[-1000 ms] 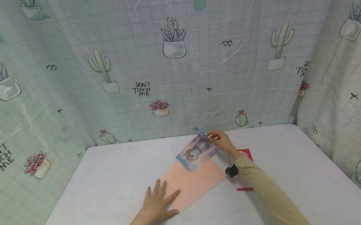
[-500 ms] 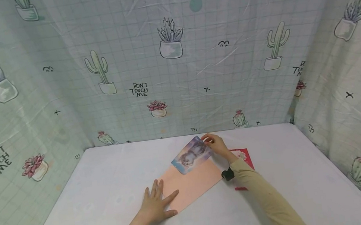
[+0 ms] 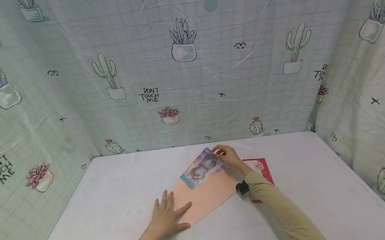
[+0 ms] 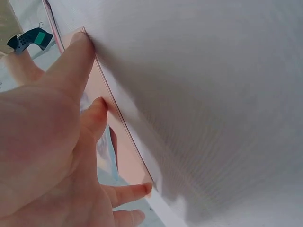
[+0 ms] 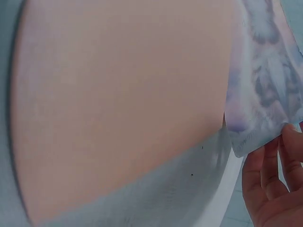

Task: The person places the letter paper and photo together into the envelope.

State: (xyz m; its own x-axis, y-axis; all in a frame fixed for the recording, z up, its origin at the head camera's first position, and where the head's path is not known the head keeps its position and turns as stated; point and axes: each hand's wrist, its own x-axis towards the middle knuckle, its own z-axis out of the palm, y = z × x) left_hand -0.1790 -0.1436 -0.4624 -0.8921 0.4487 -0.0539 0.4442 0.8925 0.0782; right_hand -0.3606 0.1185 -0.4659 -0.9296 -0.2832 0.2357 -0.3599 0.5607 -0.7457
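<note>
Lower frame, left of centre: left hand (image 3: 165, 220), fingers spread flat, presumably steadying the peach paper piece (image 3: 207, 200) | Lower centre: picture card (image 3: 201, 169), overlapping the piece's upper edge | Right of centre: right hand (image 3: 229, 156), pinching the picture card's right end, likely to guide it; red-edged card (image 3: 264, 169), partly hidden | Setting: white table (image 3: 122, 192), cactus-print cloth (image 3: 116, 29) behind

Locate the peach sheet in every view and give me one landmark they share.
Head: the sheet lies in the lower middle, left end partly under the left hand.
Left wrist: the sheet is a slanting strip left of centre, partly behind that hand.
Right wrist: the sheet fills most of the left and middle.
Shared landmark: the table, bordering the sheet in all three.
</note>
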